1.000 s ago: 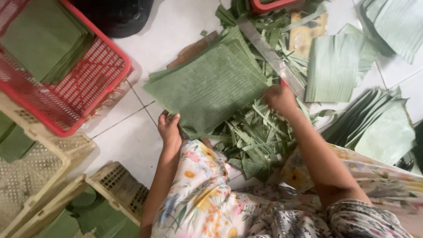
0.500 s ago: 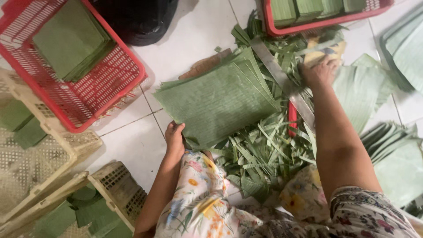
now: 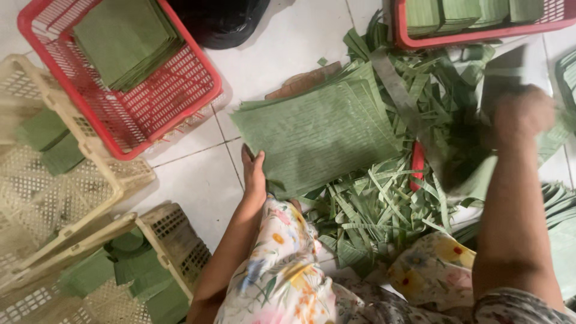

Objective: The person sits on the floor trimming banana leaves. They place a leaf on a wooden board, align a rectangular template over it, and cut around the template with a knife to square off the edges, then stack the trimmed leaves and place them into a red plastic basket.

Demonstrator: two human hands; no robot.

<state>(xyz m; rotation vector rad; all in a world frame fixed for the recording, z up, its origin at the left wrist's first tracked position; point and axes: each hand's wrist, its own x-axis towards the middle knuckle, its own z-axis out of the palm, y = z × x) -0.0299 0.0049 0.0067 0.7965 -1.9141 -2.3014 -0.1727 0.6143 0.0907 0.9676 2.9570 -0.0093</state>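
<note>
One stack of green leaf sheets (image 3: 318, 135), ribbed, squarish, long edge running lower-left to upper-right. Left hand (image 3: 253, 177) flat, pinning near corner. Right hand (image 3: 521, 114) blurred, grip unclear.

A red basket (image 3: 198, 90) of cut green leaf squares (image 3: 123, 42) sits at the floor's (image 3: 198, 186) upper left. Cream baskets (image 3: 72, 198) with leaf pieces crowd the lower left corner. Another red basket (image 3: 480, 37) lines the top edge.
</note>
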